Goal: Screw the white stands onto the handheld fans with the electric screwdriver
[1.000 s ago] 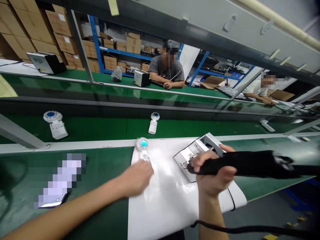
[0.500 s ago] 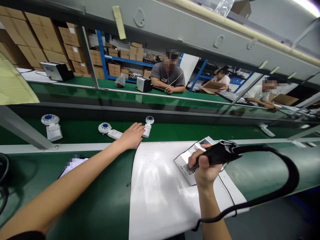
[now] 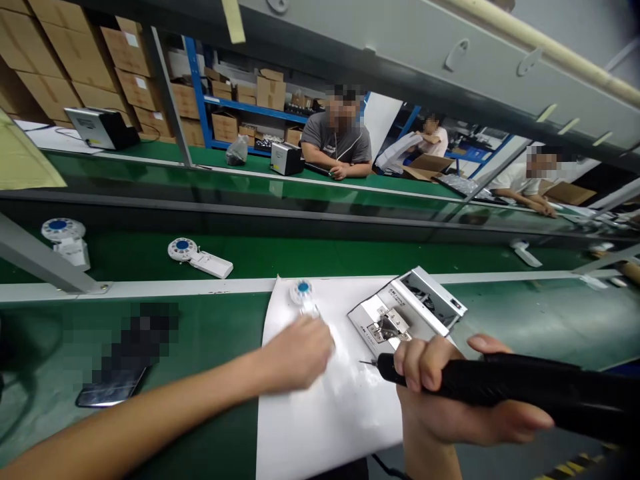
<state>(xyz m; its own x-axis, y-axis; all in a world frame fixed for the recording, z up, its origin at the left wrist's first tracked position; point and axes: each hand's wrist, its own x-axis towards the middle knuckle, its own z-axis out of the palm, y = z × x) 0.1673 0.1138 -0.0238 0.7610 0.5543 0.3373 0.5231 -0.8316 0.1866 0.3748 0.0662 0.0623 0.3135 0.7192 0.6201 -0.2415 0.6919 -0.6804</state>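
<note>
My left hand [image 3: 300, 353], slightly blurred, is closed round the handle of a white handheld device [image 3: 301, 292] with a round head and a blue centre. The head sticks out beyond my fingers, over the white sheet [image 3: 320, 427]; my hand hides most of the handle. My right hand [image 3: 435, 393] grips a black electric screwdriver [image 3: 505, 387], its thin bit pointing left towards my left hand. Just behind the bit stands a silver screw feeder [image 3: 385, 313] with an open-topped section.
Two similar white devices [image 3: 205, 260] lie on the green belt [image 3: 270, 257] at left. A white part [image 3: 526, 254] is on it at right. A phone [image 3: 115, 387] lies on the bench at left. A metal post [image 3: 45, 257] rises there. Co-workers [image 3: 340, 143] sit opposite.
My left hand has taken the nearest white device off the belt and brought it over the white sheet. My right hand has moved the screwdriver away from the feeder, turning its bit left.
</note>
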